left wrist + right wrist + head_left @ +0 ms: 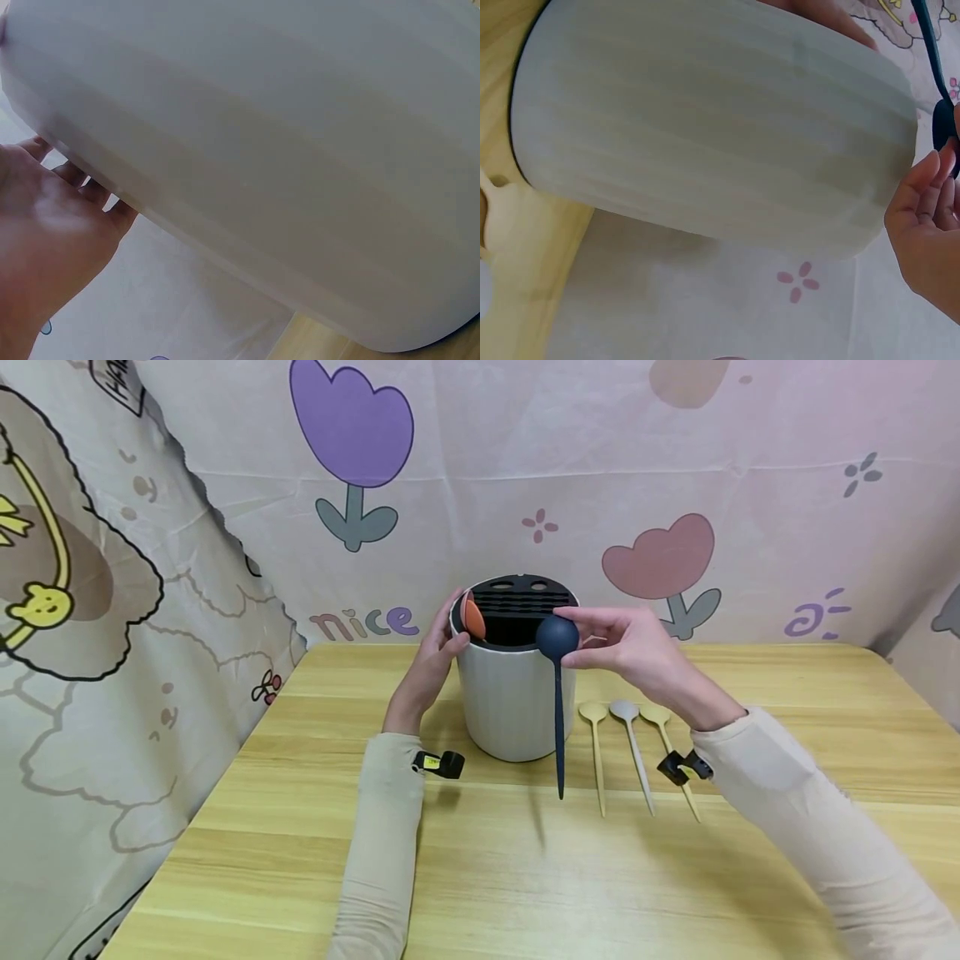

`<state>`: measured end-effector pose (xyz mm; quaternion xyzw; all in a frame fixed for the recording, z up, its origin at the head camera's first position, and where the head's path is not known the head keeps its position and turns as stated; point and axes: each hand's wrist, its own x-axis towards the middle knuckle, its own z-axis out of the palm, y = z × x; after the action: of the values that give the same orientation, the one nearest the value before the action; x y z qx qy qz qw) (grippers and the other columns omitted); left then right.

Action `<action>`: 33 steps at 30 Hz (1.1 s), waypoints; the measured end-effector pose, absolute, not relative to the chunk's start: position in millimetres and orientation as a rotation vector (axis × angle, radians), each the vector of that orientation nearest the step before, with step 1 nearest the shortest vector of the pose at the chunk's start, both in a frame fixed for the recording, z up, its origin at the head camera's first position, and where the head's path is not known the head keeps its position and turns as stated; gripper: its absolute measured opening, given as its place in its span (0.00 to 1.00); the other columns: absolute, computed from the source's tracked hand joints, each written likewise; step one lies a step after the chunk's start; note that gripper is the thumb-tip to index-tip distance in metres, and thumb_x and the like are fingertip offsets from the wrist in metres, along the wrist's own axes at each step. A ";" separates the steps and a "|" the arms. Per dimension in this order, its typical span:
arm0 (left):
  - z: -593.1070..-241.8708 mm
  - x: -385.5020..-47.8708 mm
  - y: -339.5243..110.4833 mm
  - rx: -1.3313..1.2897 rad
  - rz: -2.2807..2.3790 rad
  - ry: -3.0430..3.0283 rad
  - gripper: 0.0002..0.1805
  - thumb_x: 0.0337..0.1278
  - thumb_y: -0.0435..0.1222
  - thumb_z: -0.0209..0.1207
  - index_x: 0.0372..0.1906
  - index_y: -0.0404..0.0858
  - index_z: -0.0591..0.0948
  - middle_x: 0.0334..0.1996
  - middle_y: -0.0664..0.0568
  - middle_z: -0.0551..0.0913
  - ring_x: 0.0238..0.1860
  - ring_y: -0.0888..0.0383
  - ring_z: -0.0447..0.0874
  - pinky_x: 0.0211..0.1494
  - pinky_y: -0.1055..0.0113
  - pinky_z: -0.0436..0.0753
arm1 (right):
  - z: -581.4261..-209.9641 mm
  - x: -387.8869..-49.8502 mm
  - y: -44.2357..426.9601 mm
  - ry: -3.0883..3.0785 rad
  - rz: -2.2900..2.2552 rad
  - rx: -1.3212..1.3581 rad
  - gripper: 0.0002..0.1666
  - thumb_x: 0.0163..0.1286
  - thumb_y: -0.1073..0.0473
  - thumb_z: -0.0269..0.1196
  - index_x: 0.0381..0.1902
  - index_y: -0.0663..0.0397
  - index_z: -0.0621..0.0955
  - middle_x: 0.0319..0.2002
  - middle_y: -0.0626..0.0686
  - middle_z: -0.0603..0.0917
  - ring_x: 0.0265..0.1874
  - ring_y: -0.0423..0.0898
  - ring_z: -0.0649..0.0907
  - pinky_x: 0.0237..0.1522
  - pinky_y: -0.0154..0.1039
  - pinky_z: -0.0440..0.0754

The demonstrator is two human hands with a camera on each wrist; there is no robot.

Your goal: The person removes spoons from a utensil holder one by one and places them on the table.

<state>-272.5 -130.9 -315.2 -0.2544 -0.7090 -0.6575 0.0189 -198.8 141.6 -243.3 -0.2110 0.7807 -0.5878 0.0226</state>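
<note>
A white ribbed container (pixel 513 710) with a black slotted top stands on the table; an orange utensil (pixel 473 617) sits inside at its left edge. My left hand (pixel 429 672) grips the container's left side, thumb by the rim, and its fingers (pixel 94 191) lie along the wall in the left wrist view. With thumb and fingers my right hand (pixel 637 652) pinches a dark blue spoon (pixel 558 639) by its bowl, the handle hanging down in front of the container. In the right wrist view the spoon (pixel 932 52) is partly out of frame beside the right hand (pixel 930 225).
Right of the container lie a yellow spoon (pixel 597 752), a grey spoon (pixel 635 747) and another yellow spoon (pixel 664 727), handles toward the front, the last partly hidden by the wrist camera. A patterned cloth (pixel 487 443) hangs behind the wooden table (pixel 300 827).
</note>
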 end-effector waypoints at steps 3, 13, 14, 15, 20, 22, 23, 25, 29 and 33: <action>-315.2 -273.5 -129.9 -0.786 -2.037 -2.204 0.65 0.35 0.76 0.57 0.77 0.48 0.50 0.75 0.50 0.53 0.72 0.53 0.53 0.72 0.46 0.53 | -248.3 -198.4 147.8 2.397 -1.846 -0.627 0.34 0.59 0.65 0.70 0.64 0.58 0.75 0.35 0.51 0.85 0.42 0.45 0.84 0.49 0.36 0.79; -314.8 -273.0 -129.8 -0.792 -2.054 -2.203 0.65 0.35 0.75 0.58 0.77 0.47 0.50 0.74 0.48 0.54 0.71 0.51 0.54 0.72 0.46 0.52 | -271.7 -190.7 171.3 2.378 -1.959 -0.564 0.35 0.58 0.66 0.71 0.64 0.60 0.75 0.46 0.48 0.84 0.43 0.42 0.84 0.46 0.33 0.80; -315.0 -272.7 -129.9 -0.789 -2.056 -2.203 0.65 0.35 0.76 0.58 0.77 0.47 0.50 0.74 0.48 0.54 0.71 0.51 0.54 0.72 0.46 0.52 | -274.3 -190.2 172.9 2.389 -1.957 -0.559 0.35 0.57 0.66 0.72 0.64 0.60 0.75 0.48 0.48 0.84 0.43 0.42 0.84 0.46 0.33 0.80; -315.2 -272.4 -130.0 -0.786 -2.055 -2.205 0.66 0.34 0.76 0.58 0.77 0.47 0.49 0.74 0.48 0.54 0.71 0.51 0.54 0.72 0.46 0.53 | -276.8 -189.8 174.4 2.399 -1.950 -0.550 0.35 0.57 0.66 0.72 0.63 0.60 0.75 0.48 0.47 0.83 0.42 0.42 0.84 0.45 0.32 0.80; -316.4 -272.4 -130.2 -0.767 -2.064 -2.203 0.67 0.31 0.77 0.59 0.77 0.48 0.49 0.74 0.49 0.53 0.72 0.53 0.54 0.72 0.47 0.53 | -286.7 -191.9 180.9 2.412 -1.906 -0.513 0.36 0.55 0.67 0.73 0.63 0.62 0.75 0.43 0.47 0.85 0.40 0.41 0.85 0.42 0.32 0.80; -316.6 -272.9 -130.1 -0.770 -2.074 -2.192 0.67 0.31 0.77 0.59 0.77 0.48 0.49 0.74 0.49 0.53 0.72 0.53 0.53 0.72 0.48 0.52 | -290.7 -194.1 183.4 2.392 -1.905 -0.510 0.37 0.55 0.70 0.72 0.63 0.66 0.74 0.39 0.48 0.86 0.38 0.41 0.85 0.41 0.32 0.81; -316.4 -272.9 -130.0 -0.776 -2.077 -2.189 0.67 0.31 0.76 0.59 0.77 0.48 0.49 0.74 0.49 0.52 0.72 0.53 0.53 0.72 0.47 0.51 | -292.6 -195.2 184.6 2.383 -1.905 -0.505 0.37 0.55 0.71 0.71 0.63 0.68 0.73 0.36 0.48 0.86 0.37 0.41 0.85 0.40 0.32 0.81; -316.3 -273.2 -129.8 -0.787 -2.083 -2.180 0.67 0.33 0.76 0.59 0.78 0.47 0.49 0.75 0.48 0.52 0.72 0.53 0.52 0.72 0.47 0.51 | -296.4 -197.9 187.6 2.372 -1.902 -0.493 0.37 0.55 0.72 0.70 0.63 0.69 0.73 0.34 0.48 0.86 0.36 0.41 0.85 0.40 0.32 0.81; -315.0 -272.8 -129.5 -0.798 -2.097 -2.167 0.67 0.34 0.75 0.60 0.78 0.46 0.48 0.75 0.48 0.51 0.73 0.52 0.51 0.73 0.48 0.50 | -302.7 -204.1 193.8 2.356 -1.892 -0.434 0.37 0.56 0.71 0.70 0.64 0.70 0.71 0.33 0.47 0.87 0.36 0.39 0.84 0.41 0.31 0.80; -314.5 -273.0 -129.7 -0.796 -2.108 -2.159 0.67 0.33 0.75 0.61 0.78 0.46 0.48 0.75 0.48 0.52 0.73 0.52 0.51 0.73 0.49 0.50 | -309.6 -212.5 202.7 2.368 -1.858 -0.411 0.38 0.56 0.69 0.71 0.65 0.68 0.71 0.33 0.46 0.87 0.37 0.39 0.84 0.43 0.31 0.80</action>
<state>-273.0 -129.7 -314.5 -0.2552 -0.6917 -0.6755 0.0103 -212.5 202.7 -309.6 -0.1352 0.7785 -0.6107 0.0520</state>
